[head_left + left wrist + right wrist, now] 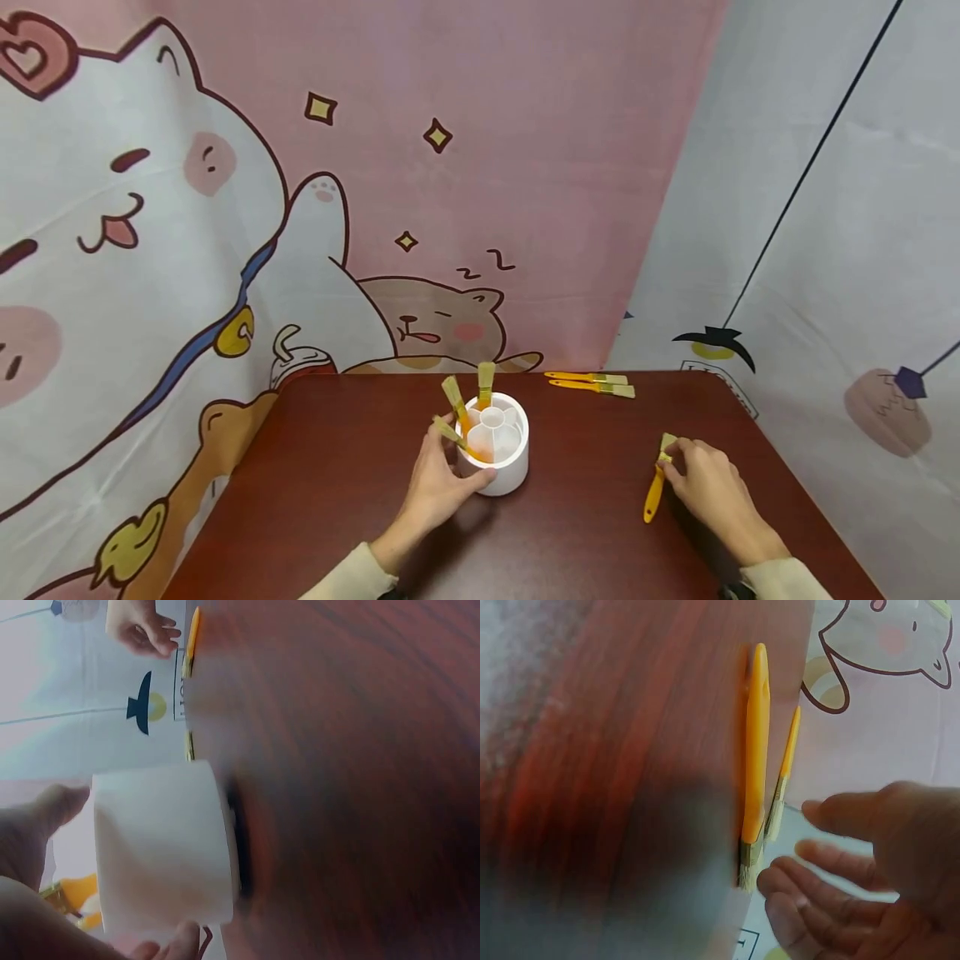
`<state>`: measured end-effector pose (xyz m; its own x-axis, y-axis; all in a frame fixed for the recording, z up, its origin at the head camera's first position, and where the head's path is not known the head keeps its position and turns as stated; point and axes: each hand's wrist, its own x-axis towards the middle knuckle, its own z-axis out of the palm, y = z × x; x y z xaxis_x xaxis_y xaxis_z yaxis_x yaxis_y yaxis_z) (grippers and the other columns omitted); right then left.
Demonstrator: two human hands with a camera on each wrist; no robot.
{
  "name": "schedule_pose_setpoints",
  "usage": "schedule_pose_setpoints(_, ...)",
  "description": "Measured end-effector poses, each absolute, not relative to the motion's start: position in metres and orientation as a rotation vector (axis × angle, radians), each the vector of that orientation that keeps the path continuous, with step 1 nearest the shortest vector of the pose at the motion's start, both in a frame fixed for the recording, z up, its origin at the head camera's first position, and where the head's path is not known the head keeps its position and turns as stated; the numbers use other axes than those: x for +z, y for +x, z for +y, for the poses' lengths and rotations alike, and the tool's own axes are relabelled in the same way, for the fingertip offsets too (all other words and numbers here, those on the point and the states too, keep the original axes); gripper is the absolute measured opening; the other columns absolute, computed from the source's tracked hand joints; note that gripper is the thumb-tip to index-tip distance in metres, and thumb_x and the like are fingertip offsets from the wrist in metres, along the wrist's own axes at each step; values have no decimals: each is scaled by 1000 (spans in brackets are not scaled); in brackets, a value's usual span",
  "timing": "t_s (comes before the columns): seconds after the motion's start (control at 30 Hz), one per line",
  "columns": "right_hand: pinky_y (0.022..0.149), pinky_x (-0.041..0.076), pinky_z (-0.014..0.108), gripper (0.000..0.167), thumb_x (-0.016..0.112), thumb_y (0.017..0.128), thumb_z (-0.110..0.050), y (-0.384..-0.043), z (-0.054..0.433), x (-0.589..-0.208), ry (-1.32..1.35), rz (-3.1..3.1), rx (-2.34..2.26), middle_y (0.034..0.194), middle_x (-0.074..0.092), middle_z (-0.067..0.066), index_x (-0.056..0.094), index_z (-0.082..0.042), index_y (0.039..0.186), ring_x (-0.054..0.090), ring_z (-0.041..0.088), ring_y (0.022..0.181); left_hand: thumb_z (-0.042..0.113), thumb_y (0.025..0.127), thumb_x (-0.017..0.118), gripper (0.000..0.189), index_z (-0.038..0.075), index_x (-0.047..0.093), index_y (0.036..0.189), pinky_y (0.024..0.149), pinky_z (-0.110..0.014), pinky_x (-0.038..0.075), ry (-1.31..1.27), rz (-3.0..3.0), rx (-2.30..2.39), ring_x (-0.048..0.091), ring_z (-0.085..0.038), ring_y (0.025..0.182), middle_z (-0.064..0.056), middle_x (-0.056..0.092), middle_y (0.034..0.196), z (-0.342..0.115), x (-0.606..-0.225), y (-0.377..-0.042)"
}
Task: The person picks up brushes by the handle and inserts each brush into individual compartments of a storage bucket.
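My left hand (432, 490) grips the near left side of a white round divided brush holder (510, 477), thumb in front and fingers behind. Three paintbrushes with orange-yellow handles stand in its compartments, bristles up; one (486, 385) is upright and the others lean left. To the right, a loose paintbrush (654, 497) lies on the table, bristle end away from me. My right hand (708, 483) hovers beside its bristle end, fingers bent and parted. In the right wrist view, that hand (847, 877) has nothing between thumb and fingers; contact with the bristles cannot be told.
Two more paintbrushes (592, 387) lie side by side near the far edge of the dark red-brown table (577, 533). A printed cartoon cloth (555, 208) hangs right behind the table and along its sides.
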<state>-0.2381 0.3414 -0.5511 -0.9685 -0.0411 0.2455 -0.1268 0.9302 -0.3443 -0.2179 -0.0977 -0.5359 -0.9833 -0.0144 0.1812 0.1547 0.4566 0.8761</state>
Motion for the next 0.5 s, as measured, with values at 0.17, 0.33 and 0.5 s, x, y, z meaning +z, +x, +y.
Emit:
schedule_pose_setpoints(0.17, 62, 58, 43, 34, 91, 102, -22, -243, 343, -547, 4, -2937, 547, 86, 70, 13, 72, 6, 106, 62, 24, 71, 35, 74, 112, 113, 7, 50, 165, 114, -58, 60, -35, -2504, -1515, 71, -34, 137, -18, 63, 153, -86, -533, -214)
schedule_pose_setpoints(0.33, 62, 54, 41, 39, 88, 105, -32, -246, 344, -546, -130, -3025, 612, 88, 73, 11, 72, 4, 105, 63, 25, 72, 32, 72, 113, 110, 8, 54, 161, 121, -62, 56, 1, -2493, -1496, 68, -37, 142, -17, 63, 153, -81, -532, -214)
schedule_pose_setpoints(0.5, 63, 56, 43, 43, 87, 106, -38, -250, 348, -548, -201, -3085, 645, 92, 77, 15, 78, 3, 103, 66, 28, 74, 28, 74, 112, 104, 9, 55, 159, 124, -65, 53, -10, -2498, -1495, 68, -39, 144, -17, 64, 153, -80, -531, -216)
